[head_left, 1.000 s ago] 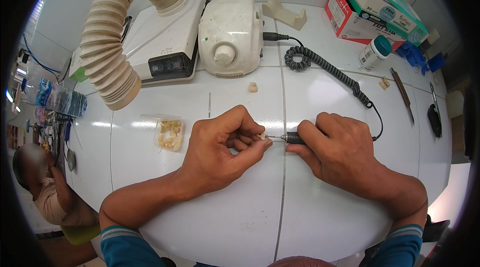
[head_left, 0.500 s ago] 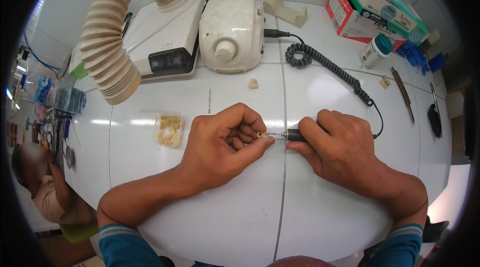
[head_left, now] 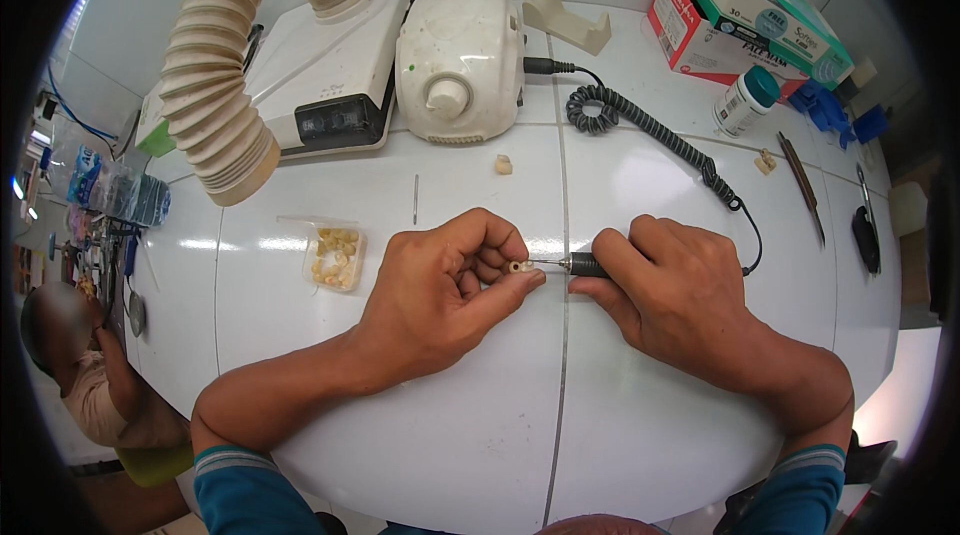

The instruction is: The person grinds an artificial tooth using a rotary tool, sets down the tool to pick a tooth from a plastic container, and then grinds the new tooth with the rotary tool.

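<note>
Between the thumb and fingertips of my left hand [head_left: 430, 300] is a small cream tooth-like piece [head_left: 518, 267] with a dark opening. My right hand [head_left: 660, 290] grips a black rotary handpiece [head_left: 584, 265], its thin metal bit meeting the piece from the right. The handpiece's coiled cable [head_left: 660, 140] runs up to a white control unit [head_left: 457, 60]. An open clear box [head_left: 338, 258] of yellowish small pieces lies left of my left hand. A loose cream piece [head_left: 503, 164] and a thin metal rod [head_left: 416, 198] lie beyond my hands.
A ribbed hose [head_left: 215, 75] arches over the left. At right are stacked boxes [head_left: 745, 15], a jar [head_left: 745, 103], blue plastic pieces [head_left: 835, 115], carving tools [head_left: 800, 185] and a black-handled tool [head_left: 866, 240]. A beige cradle [head_left: 565, 25] stands behind. A co-worker [head_left: 90, 385] sits at far left beside bottles [head_left: 110, 190].
The piece in my left fingers is turned slightly, showing more of its opening. Both hands have shifted only a little; the surroundings sit slightly higher and further left in view.
</note>
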`<state>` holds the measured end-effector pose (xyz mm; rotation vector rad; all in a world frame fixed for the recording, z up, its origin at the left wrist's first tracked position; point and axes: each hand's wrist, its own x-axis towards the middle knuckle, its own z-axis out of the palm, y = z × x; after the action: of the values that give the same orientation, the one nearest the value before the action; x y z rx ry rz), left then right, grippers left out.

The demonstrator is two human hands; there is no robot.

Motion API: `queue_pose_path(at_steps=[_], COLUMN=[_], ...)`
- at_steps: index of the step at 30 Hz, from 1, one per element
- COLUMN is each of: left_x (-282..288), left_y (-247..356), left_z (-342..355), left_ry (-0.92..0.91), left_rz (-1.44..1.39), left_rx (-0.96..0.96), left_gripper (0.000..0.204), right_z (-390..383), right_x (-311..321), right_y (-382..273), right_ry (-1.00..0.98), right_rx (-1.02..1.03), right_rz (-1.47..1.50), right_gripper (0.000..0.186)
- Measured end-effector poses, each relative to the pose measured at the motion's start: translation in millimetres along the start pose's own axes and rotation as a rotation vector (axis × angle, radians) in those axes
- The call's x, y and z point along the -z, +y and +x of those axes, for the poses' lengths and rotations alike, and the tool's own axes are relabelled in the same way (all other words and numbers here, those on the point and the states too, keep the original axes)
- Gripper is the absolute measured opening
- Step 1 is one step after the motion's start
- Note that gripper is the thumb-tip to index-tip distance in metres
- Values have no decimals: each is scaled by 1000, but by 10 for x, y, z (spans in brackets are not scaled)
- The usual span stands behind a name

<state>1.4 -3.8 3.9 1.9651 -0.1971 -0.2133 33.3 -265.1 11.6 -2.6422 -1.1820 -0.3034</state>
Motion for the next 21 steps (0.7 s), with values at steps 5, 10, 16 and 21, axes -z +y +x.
queue_pose_path(at_steps=[5, 10, 16, 21], left_x=[-5, -7, -2, -4], left_y=[-11, -19, -13, -18], left_z=[-6, -6, -5, -4], left_ry=[-3, -1, -1, 1], left_rz=[-6, 4, 1, 12], left_rx=[-2, -16, -14, -10], left_gripper=[19, 18, 18, 18], right_z=[-4, -4, 1, 7], right_x=[14, 9, 5, 25], right_y=[-2, 1, 3, -2], right_ry=[-13, -12, 1, -13], right_rx=[0, 2, 21, 21], right_rz=[1, 0, -1, 2], right_gripper=[35, 34, 34, 35])
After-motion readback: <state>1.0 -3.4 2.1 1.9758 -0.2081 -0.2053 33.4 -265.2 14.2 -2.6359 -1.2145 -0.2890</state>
